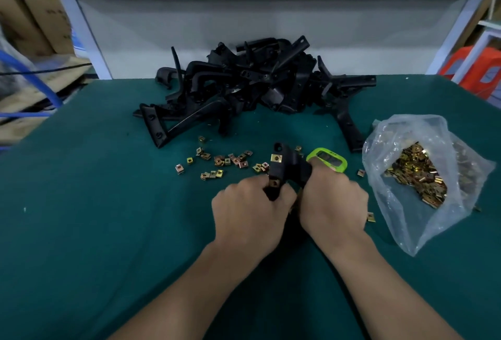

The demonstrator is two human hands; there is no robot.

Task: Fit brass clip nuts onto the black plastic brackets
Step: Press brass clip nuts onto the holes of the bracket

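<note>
Head view: one black bracket (291, 167) is held over the green surface (95, 204). The left hand (248, 210) pinches its lower end with curled fingers; the right hand (334, 204) curls fingers round its side. Two brass clip nuts (276, 158) sit on it. Roughly two dozen loose nuts (217, 162), one nut bag (406, 128) and one bracket pile (244, 82) lie beyond.

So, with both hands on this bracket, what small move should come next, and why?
Probably the left hand should push the lower clip nut fully onto the bracket while the right hand steadies it. The upper nut already sits on its tab; the lower one, at the left hand's grip, may not be seated yet.
</note>
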